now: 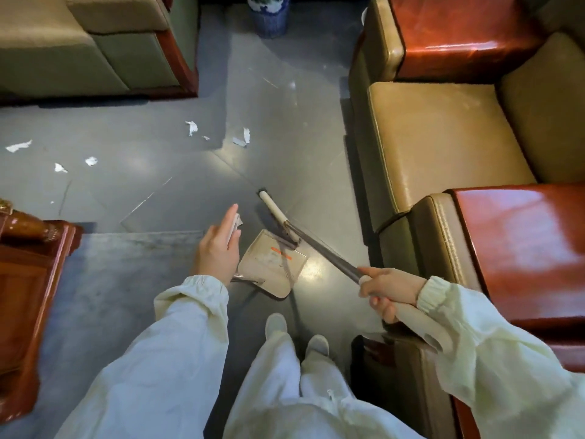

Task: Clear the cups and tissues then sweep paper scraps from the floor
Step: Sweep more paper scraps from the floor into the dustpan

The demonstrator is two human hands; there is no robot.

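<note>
Several white paper scraps lie on the grey floor: one [191,127] at centre, a pair [244,137] to its right, and others at the left [19,146], [91,160], [60,167]. My right hand [384,294] grips the pale upper end of a broom's pole. The broom head [276,214] rests on the floor ahead of my feet. My left hand [218,248] holds the white handle [235,224] of a beige dustpan [272,264], with the forefinger straight along it. The pan hangs tilted just above the floor, beside the broom head. No cups or tissues are in view.
Olive armchairs with red wooden arms [443,144] line the right side, and a sofa [95,49] stands at the upper left. A wooden table corner [28,264] is at the left, on a grey rug [126,280]. A blue-and-white vase [269,17] stands at the far end.
</note>
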